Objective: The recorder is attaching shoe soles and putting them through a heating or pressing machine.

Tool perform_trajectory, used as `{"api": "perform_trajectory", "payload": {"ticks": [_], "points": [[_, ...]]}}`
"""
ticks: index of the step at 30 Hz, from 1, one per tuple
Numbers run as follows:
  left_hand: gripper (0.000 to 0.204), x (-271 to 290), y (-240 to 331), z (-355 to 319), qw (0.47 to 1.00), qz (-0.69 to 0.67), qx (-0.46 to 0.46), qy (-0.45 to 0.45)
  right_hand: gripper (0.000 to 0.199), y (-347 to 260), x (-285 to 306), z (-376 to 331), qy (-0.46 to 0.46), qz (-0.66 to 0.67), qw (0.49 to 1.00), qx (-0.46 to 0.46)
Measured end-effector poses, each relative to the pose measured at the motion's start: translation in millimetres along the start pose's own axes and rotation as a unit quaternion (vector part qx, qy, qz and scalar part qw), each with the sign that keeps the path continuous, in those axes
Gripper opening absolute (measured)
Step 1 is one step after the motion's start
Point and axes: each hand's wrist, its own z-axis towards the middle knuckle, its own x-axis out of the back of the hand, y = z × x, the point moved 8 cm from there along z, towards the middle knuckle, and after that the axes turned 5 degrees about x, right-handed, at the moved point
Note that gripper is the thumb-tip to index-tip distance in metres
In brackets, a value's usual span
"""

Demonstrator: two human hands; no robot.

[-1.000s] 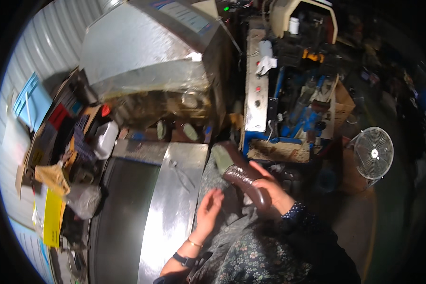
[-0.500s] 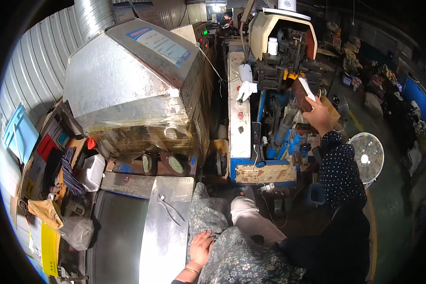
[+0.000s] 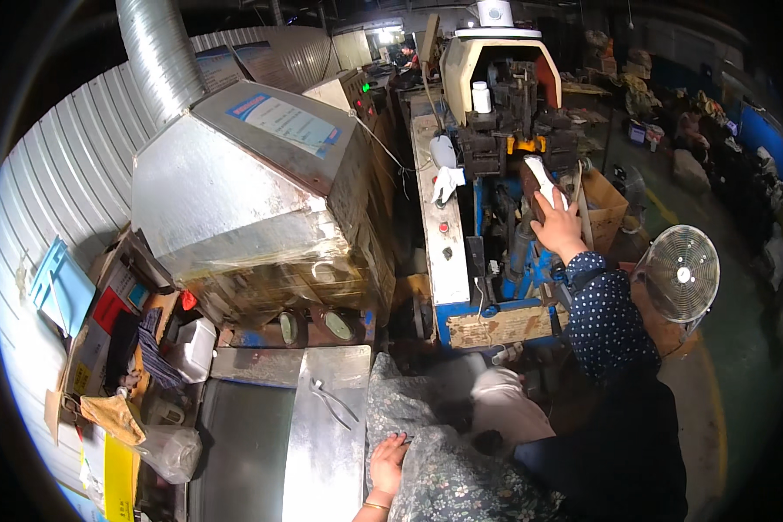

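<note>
In the machine's jaws sits a brown shoe-like piece with a long white face (image 3: 545,181). My right hand (image 3: 558,230) reaches forward to its near end; its fingers are spread and rest against the white face rather than wrapping it. The blue-framed machine (image 3: 505,143) has dark metal blocks and yellow parts just beyond the piece. My left hand (image 3: 388,464) lies on the grey floral apron (image 3: 435,470) over my lap, fingers stretched out, holding nothing. Left of it, metal pincers (image 3: 332,404) lie on a shiny metal sheet (image 3: 322,461).
A sheet-metal hood (image 3: 235,191) stands left, with two dark shoes with pale green soles (image 3: 337,326) at its opening. The white control panel (image 3: 444,252) carries a red button. A round fan (image 3: 683,272) and a cardboard box (image 3: 605,209) stand right.
My right hand has gone from gripping the brown piece to resting spread fingers on it, and the piece now sits farther into the machine. The whole view has shifted; my left hand stays on the apron.
</note>
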Motion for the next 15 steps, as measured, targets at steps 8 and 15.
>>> {"api": "perform_trajectory", "payload": {"ticks": [8, 15], "points": [[0.024, 0, -3, 2, 1.0, 0.013, 0.011, 0.006, 0.07, -10, -5, 23, 0.007, 0.001, 1.0, -0.003], [0.019, 10, -11, -20, 0.998, -0.061, 0.004, -0.002, 0.063, -65, 47, 25, -0.037, 0.008, 0.999, 0.029]]}}
